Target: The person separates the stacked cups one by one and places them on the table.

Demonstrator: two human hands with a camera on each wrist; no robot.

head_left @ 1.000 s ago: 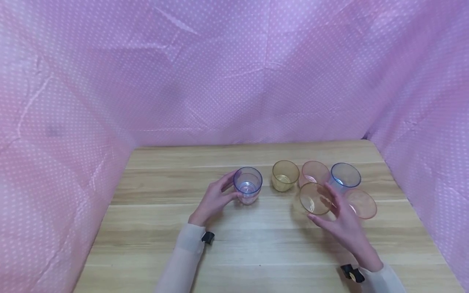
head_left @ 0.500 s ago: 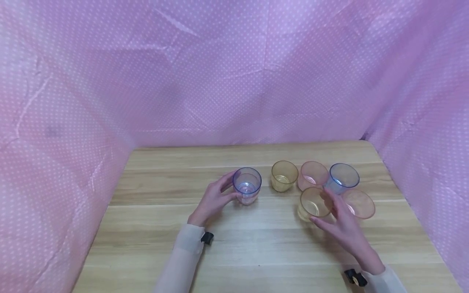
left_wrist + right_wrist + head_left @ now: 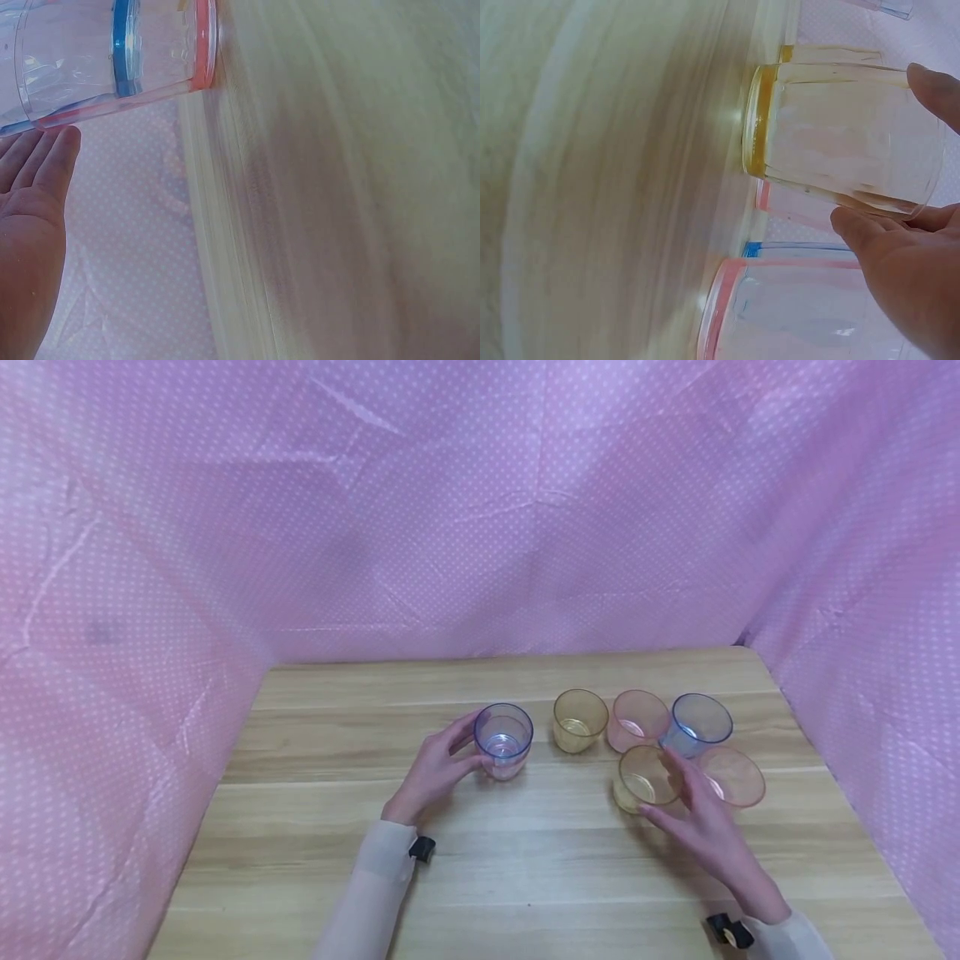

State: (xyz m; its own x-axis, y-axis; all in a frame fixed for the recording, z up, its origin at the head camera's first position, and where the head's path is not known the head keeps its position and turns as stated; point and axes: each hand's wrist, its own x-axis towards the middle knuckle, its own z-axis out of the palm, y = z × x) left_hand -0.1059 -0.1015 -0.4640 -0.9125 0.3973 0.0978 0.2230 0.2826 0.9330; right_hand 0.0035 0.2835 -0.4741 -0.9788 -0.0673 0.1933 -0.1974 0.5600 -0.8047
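Observation:
My left hand (image 3: pixel 438 768) grips a blue-rimmed cup (image 3: pixel 504 707) from its left side, thumb in front and fingers behind. That cup sits nested inside a pink cup (image 3: pixel 201 45), whose base shows around the blue one in the left wrist view. Farther right, my right hand (image 3: pixel 708 827) holds a clear yellow cup (image 3: pixel 633 793) upright between thumb and fingers. Its yellow base (image 3: pixel 761 120) is at or very near the tabletop. Just right of it, partly behind the right hand, stands another pink cup (image 3: pixel 738 777).
Behind the held yellow cup stand a second yellow cup (image 3: pixel 576 742), a pink cup (image 3: pixel 624 737) and a blue cup (image 3: pixel 686 739) in a row. The wooden table (image 3: pixel 480 868) is enclosed by pink dotted cloth (image 3: pixel 450 527) at the back and sides.
My right hand has lowered the yellow cup and brought it slightly toward the front of the table. The left hand has stayed in place on the nested cups.

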